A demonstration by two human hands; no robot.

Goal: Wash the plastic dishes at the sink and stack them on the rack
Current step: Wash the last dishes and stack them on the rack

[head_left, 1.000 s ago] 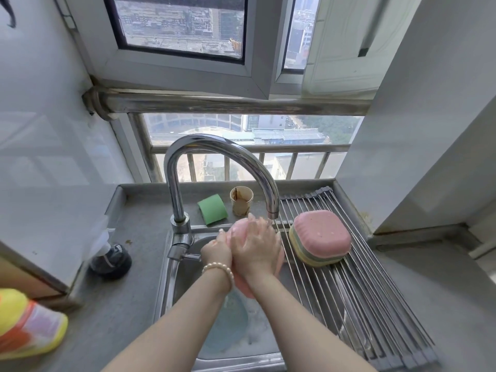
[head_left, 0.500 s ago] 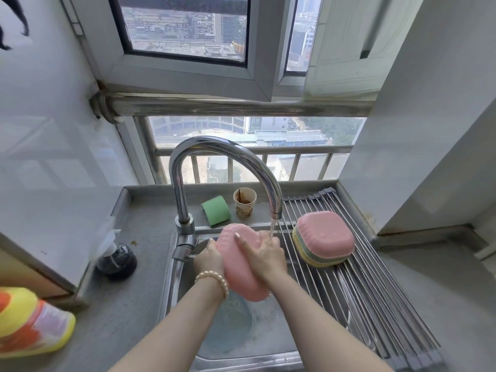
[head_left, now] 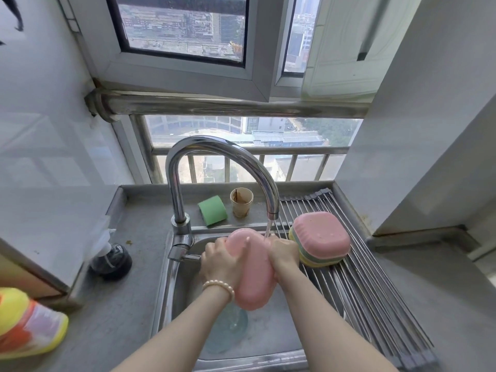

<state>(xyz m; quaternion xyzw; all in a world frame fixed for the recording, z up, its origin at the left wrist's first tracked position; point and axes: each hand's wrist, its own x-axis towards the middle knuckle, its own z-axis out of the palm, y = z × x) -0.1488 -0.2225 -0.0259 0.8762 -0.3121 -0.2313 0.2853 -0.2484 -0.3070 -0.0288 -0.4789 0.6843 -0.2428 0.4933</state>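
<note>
- Your left hand (head_left: 224,260) holds the pink dish (head_left: 253,272) from its left side: the fingers curl over the dish's back, with one fingertip showing near the upper middle of the pink surface.
- Your right hand (head_left: 284,253) wraps the dish's right edge; this grip is curled round the rim, though the fingers on the far side are hidden.
- The dish stands on edge between the two grips, its back toward you, the top end up near the spout and the lower end hanging below both wrists over the sink (head_left: 271,342).
- Water falls in a thin stream from the tap (head_left: 222,157) and lands at the dish's upper right, just by your right hand.
- A pearl bracelet (head_left: 218,287) sits on your left wrist, touching the dish's left edge.
- Under the dish, in the basin, lies a bluish round dish (head_left: 228,331) with water over it; its exact shape is hard to tell.
- The rack (head_left: 362,291) of metal rods spans the right part of the sink.
- On it, just right of your right hand, a stack (head_left: 320,238) of dishes lies upside down, pink on top with green and yellow rims below.
- On the desk (head_left: 128,304) behind the sink stand a green sponge (head_left: 212,210) and a stained paper cup (head_left: 241,202), side by side.
- A dark bottle (head_left: 111,260) stands at the left of the desk, and a yellow and orange cloth (head_left: 25,324) lies at the near left edge.
</note>
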